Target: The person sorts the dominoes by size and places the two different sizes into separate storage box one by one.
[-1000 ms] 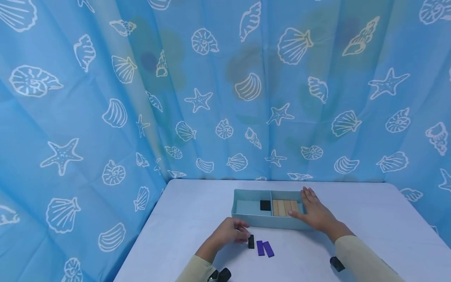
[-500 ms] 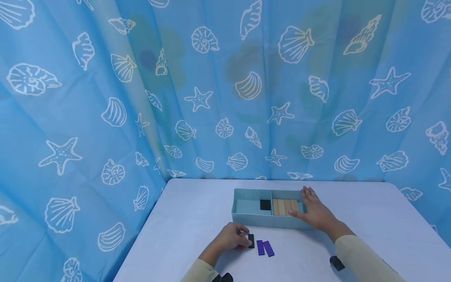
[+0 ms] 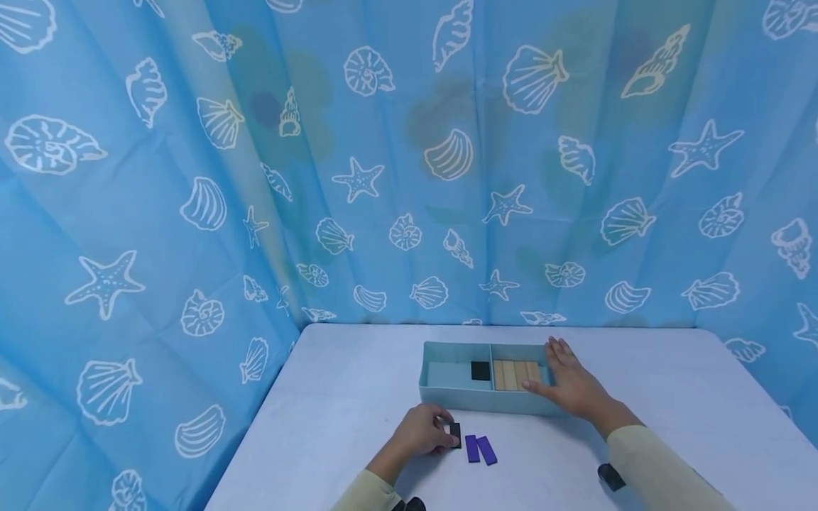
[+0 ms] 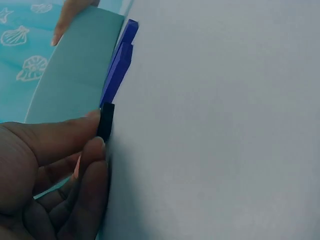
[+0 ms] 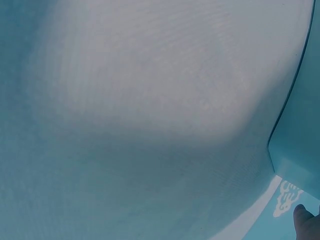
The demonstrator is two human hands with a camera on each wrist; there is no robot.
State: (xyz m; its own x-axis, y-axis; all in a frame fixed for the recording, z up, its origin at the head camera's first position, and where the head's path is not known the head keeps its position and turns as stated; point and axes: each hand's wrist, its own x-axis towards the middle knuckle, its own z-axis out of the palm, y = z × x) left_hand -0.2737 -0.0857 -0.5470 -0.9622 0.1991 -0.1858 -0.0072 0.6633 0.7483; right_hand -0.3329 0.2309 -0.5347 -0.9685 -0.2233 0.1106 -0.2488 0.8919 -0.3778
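Observation:
My left hand [image 3: 422, 430] pinches a small flat black block [image 3: 456, 434] between thumb and fingertips, low over the table in front of the box. In the left wrist view, the black block [image 4: 105, 121] stands out past the fingertips. Just right of it lie two purple blocks [image 3: 472, 448], side by side and slightly askew. My right hand [image 3: 575, 383] rests on the right end of a pale teal divided box [image 3: 473, 401], fingers straight over its rim. Only a fingertip of that hand [image 5: 305, 222] shows in the right wrist view.
A divider splits the box. Its right compartment holds several light wooden blocks [image 3: 516, 376] in a row; a black piece [image 3: 481, 370] lies in the left one against the divider. The white table [image 3: 358, 369] meets a blue shell-print curtain [image 3: 396, 177] behind.
My left hand has moved slightly right and down, and its thumb has come onto the black block. The right hand and the box have stayed in place.

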